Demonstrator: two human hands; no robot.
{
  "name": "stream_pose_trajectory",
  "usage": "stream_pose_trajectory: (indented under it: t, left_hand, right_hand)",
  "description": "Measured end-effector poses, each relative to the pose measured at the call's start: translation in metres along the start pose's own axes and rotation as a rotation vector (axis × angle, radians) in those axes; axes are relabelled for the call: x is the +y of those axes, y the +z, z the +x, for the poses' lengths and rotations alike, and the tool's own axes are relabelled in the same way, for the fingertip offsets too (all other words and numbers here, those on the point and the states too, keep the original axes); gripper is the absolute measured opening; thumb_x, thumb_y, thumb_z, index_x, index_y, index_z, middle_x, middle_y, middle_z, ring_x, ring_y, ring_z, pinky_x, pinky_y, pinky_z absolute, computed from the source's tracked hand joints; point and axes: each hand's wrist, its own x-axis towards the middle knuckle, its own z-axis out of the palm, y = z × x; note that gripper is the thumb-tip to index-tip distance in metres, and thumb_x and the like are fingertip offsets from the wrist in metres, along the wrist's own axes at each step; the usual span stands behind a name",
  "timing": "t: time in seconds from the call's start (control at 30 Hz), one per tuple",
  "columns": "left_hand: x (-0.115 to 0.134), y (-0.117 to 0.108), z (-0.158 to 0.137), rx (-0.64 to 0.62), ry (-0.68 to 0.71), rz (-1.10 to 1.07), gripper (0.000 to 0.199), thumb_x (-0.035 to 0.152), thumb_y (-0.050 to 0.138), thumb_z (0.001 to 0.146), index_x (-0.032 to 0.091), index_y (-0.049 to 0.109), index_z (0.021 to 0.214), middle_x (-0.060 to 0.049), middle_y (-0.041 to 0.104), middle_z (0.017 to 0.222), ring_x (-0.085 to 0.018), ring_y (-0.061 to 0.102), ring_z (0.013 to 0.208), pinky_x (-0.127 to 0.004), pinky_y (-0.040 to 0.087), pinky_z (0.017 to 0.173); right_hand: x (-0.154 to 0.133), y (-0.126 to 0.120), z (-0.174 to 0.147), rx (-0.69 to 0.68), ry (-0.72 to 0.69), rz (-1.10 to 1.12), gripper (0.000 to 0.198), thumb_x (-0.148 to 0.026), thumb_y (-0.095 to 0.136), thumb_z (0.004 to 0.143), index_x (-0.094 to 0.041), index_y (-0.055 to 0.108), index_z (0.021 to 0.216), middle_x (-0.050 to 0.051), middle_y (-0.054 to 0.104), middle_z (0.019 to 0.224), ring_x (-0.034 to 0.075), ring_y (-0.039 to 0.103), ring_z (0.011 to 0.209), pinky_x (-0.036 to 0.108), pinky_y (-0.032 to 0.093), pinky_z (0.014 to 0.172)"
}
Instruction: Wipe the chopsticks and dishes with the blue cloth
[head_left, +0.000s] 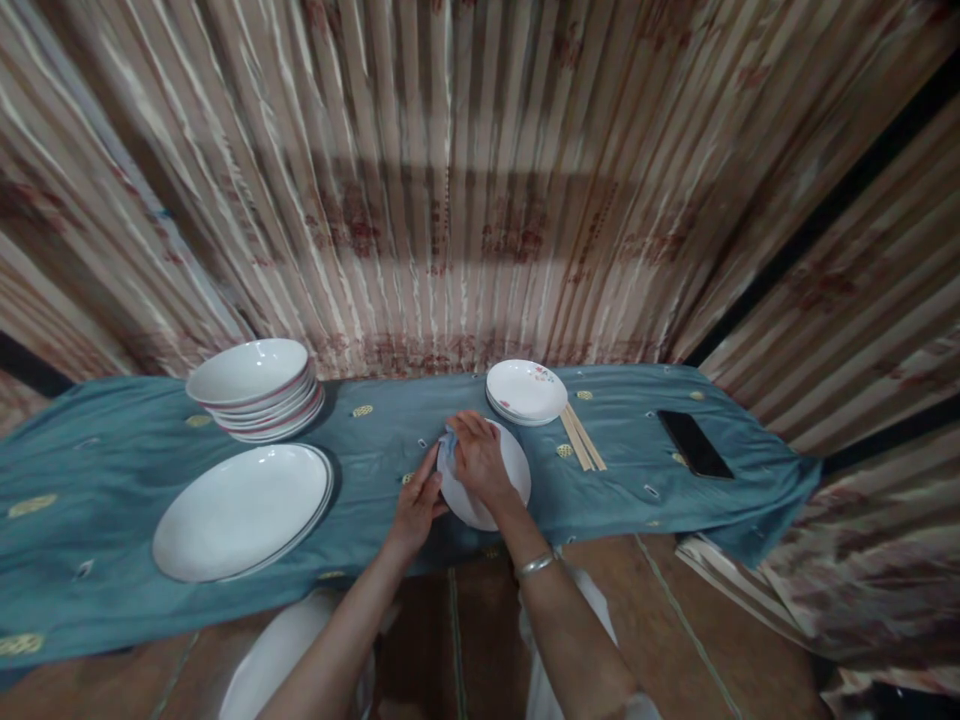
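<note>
A small white plate [506, 485] is held tilted over the near edge of the table, in front of me. My left hand [417, 508] grips its left rim, with the thumb side on the edge. Pressed to the upper part of the plate is my right hand [478, 455], closed on a pale blue cloth [448, 445] that mostly hides under the fingers. Just behind the plate stands a short stack of small white plates [527, 391] with a red flower print, and wooden chopsticks [583, 438] lie beside it.
On the left stand a stack of red-rimmed bowls [259, 385] and large oval plates [244, 515]. A black phone [694, 444] lies at the right. A blue-green cloth [390, 420] covers the table; pleated curtains [450, 200] hang right behind it.
</note>
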Motion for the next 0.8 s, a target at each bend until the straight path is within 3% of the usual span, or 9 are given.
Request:
stream_pose_trajectory:
  t: [0.13,0.4,0.57,0.8]
  left_hand:
    - [0.001,0.001,-0.003,0.016,-0.014,0.010,0.067,0.034,0.076,0.069,0.026,0.057,0.133,-0.009,0.065,0.124,-0.024,0.067,0.096,-0.035,0.059,0.074]
    - [0.000,0.001,-0.008,0.025,-0.035,-0.017,0.077,0.041,0.078,0.066,0.024,0.052,0.136,-0.009,0.068,0.112,-0.020,0.069,0.084,-0.034,0.058,0.071]
    - [-0.001,-0.001,-0.010,0.017,-0.060,-0.084,0.084,0.042,0.078,0.066,0.023,0.046,0.141,-0.008,0.071,0.097,-0.020,0.070,0.077,-0.035,0.058,0.070]
    - [-0.001,-0.003,-0.011,0.050,-0.031,-0.107,0.081,0.041,0.079,0.064,0.024,0.048,0.138,-0.008,0.070,0.102,-0.019,0.069,0.076,-0.033,0.056,0.070]
  right_hand:
    - [0.014,-0.002,0.003,0.036,0.109,-0.082,0.043,-0.005,0.046,0.084,-0.015,0.055,0.125,0.012,0.058,0.129,0.024,0.045,0.125,0.044,0.030,0.106]
    - [0.048,-0.003,-0.008,0.031,0.316,-0.165,0.039,-0.008,0.044,0.085,-0.010,0.057,0.122,0.015,0.064,0.120,0.025,0.055,0.116,0.038,0.040,0.101]
    - [0.067,-0.008,-0.019,-0.054,0.378,-0.212,0.035,-0.009,0.045,0.083,-0.012,0.061,0.114,0.012,0.070,0.108,0.021,0.063,0.101,0.033,0.045,0.094]
    - [0.068,-0.015,-0.033,-0.133,0.459,-0.302,0.030,-0.017,0.048,0.088,-0.011,0.061,0.114,0.014,0.070,0.105,0.023,0.067,0.097,0.031,0.047,0.086]
